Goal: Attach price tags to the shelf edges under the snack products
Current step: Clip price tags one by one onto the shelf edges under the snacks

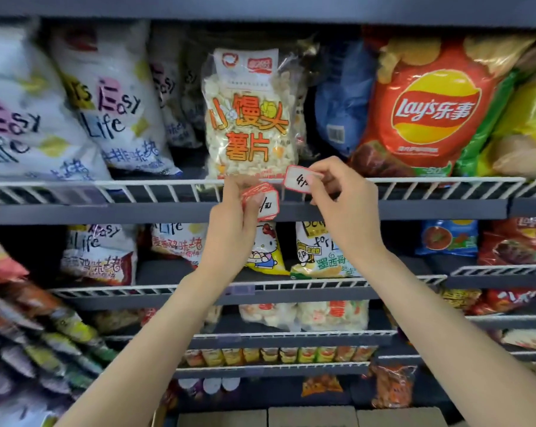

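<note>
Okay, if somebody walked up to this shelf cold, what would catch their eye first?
Probably the two hands at centre: the right hand pinches a single red-bordered price tag at the white wire rail, and the left hand grips a stack of tags. Next, the red Lay's bag at upper right.

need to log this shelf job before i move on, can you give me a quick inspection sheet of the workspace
surface: grey shelf edge behind a white wire rail; no tag seen fixed on it yet
job's things: single price tag, red-bordered with handwriting; stack of price tags
clutter: nothing seen
grippers: right hand pinches the single price tag at rail height; left hand holds the stack of price tags
cables: nothing seen
surroundings: clear snack bag right above the hands, red Lay's bag to its right, white Easy Life bags to its left; more stocked shelves below
</note>
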`<state>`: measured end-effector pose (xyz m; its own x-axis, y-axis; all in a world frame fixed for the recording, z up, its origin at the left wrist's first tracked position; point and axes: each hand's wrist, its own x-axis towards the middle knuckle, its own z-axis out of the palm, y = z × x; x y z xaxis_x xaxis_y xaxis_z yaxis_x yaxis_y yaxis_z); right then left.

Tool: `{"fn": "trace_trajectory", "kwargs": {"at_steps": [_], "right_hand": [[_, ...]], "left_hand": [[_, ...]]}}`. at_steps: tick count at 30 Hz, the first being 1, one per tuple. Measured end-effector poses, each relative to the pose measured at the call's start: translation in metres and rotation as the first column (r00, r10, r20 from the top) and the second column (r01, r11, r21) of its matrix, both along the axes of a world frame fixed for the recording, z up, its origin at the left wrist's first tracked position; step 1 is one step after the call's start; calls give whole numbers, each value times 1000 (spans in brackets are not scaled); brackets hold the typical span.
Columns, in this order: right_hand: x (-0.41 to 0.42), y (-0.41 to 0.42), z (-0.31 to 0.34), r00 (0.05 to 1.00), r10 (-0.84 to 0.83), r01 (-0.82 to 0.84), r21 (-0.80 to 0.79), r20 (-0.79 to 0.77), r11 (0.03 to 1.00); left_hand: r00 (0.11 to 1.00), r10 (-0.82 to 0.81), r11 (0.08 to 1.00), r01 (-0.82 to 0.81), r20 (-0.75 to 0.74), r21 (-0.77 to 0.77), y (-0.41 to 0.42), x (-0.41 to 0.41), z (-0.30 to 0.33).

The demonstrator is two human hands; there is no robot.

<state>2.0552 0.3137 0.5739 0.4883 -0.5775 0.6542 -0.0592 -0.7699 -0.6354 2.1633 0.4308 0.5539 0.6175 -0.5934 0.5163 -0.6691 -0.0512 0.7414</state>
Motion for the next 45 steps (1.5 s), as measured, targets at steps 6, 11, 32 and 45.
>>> {"fn": "trace_trajectory", "kwargs": {"at_steps": [6, 11, 32, 45], "right_hand": [[3, -1, -2, 1000, -9, 10, -67, 13, 998], [5, -1, -2, 999, -32, 29, -108, -30, 994], [-5, 6, 5, 992, -99, 94, -77, -75, 993], [-4, 10, 4, 989, -124, 115, -107, -84, 988]], "left_hand": [[994, 90, 996, -92, 62, 22, 1, 1, -8], [994, 81, 997, -81, 70, 5, 4, -3, -8], [991, -77, 997, 76, 105, 15, 5, -17, -4], [1000, -2, 1000, 1, -6, -3, 9, -8, -8]]}}
